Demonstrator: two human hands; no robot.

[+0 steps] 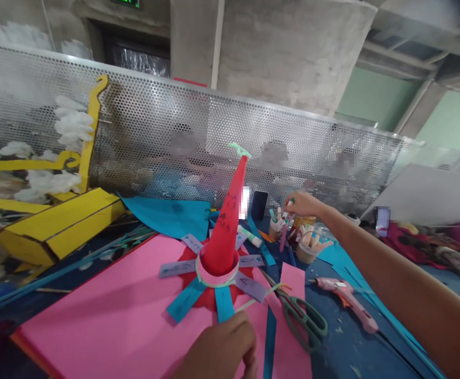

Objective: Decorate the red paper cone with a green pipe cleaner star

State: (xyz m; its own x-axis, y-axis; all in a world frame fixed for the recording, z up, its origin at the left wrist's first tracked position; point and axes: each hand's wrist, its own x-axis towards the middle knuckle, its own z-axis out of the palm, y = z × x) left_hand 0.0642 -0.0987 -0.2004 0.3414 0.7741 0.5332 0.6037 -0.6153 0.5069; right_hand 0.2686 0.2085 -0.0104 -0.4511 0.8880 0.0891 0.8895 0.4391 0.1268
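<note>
My right hand (304, 203) reaches to the back of the table, fingers pinched on a marker (290, 201) with a green end, just above a small cup (276, 231) of markers. My left hand (224, 345) is closed at the front, beside a blue paper strip (225, 302); its fingertips are partly hidden and I cannot make out what they hold. In front of it stands a red paper cone (224, 231) with dark writing and a pale green curl on top. Purple and blue strips fan out around its pink base ring (218, 279), over pink sheets (107, 316).
Green-handled scissors (305, 321) and a pink glue gun (344, 297) lie to the right. Behind are a pail of markers (308, 245), a glue tube (249, 237) and a dark phone (259, 205). A yellow box (62, 223) sits left. A perforated metal panel (147, 126) backs the table.
</note>
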